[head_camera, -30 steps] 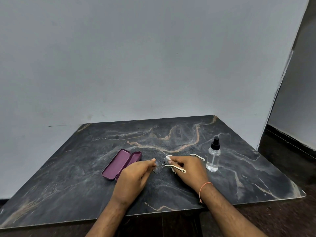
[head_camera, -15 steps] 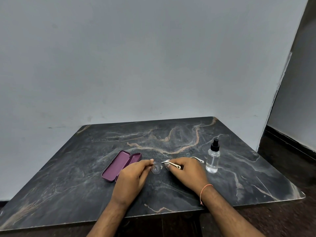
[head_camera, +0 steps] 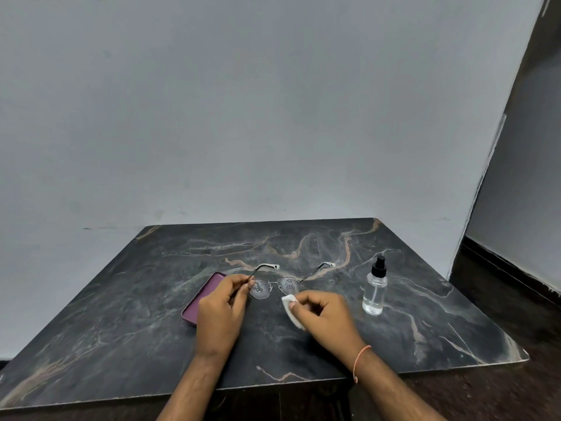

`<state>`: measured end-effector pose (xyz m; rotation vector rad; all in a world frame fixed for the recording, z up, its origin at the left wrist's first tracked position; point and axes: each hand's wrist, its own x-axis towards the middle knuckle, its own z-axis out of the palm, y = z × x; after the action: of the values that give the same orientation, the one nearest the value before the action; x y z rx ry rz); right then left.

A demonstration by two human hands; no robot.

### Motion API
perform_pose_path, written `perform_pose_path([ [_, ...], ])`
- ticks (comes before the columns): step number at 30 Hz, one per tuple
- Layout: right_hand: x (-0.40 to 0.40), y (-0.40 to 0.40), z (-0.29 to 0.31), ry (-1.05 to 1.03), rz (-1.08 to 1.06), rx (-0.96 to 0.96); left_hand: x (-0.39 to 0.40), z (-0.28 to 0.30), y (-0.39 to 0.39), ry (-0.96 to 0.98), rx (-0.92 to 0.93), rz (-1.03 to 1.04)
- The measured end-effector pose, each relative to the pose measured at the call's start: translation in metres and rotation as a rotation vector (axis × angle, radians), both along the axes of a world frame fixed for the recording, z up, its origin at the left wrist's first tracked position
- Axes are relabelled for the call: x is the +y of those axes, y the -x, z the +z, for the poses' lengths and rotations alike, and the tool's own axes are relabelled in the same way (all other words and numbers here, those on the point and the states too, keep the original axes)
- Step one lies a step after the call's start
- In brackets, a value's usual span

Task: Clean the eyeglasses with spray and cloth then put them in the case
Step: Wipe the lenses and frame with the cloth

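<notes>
Thin metal-framed eyeglasses sit open over the dark marble table, temples pointing away from me, droplets on both lenses. My left hand pinches the frame at its left hinge. A small white cloth is pinched in my right hand, just below the right lens and apart from it. The open purple case lies left of the glasses, partly hidden behind my left hand. A clear spray bottle with a black nozzle stands upright to the right.
The table stands against a grey wall. To the right the wall ends at a corner, with dark floor beyond the table's right edge.
The glasses have been turned from sideways to facing me with both temples spread. My right hand let go of the frame and drew back with the cloth.
</notes>
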<state>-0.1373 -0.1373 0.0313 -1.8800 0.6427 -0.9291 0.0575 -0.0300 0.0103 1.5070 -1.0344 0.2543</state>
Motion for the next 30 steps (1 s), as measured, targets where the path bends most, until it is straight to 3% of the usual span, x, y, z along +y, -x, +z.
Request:
perform_pose_path([
  [3, 0.024, -0.018, 0.004, -0.191, 0.025, 0.117, 0.002, 0.007, 0.001, 0.070, 0.115, 0.011],
  [7, 0.036, -0.045, 0.012, -0.613, 0.063, 0.001, 0.008, 0.016, 0.008, 0.123, 0.210, -0.048],
  [10, 0.033, -0.057, 0.016, -0.810, 0.146, -0.134, 0.008, 0.017, 0.009, 0.127, 0.220, -0.078],
  [18, 0.026, -0.053, 0.002, -0.935, 0.259, -0.423, 0.008, 0.012, 0.010, 0.149, 0.247, -0.204],
  [30, 0.026, -0.052, 0.003, -0.863, 0.383, -0.343, 0.013, 0.014, 0.013, 0.195, 0.396, -0.338],
])
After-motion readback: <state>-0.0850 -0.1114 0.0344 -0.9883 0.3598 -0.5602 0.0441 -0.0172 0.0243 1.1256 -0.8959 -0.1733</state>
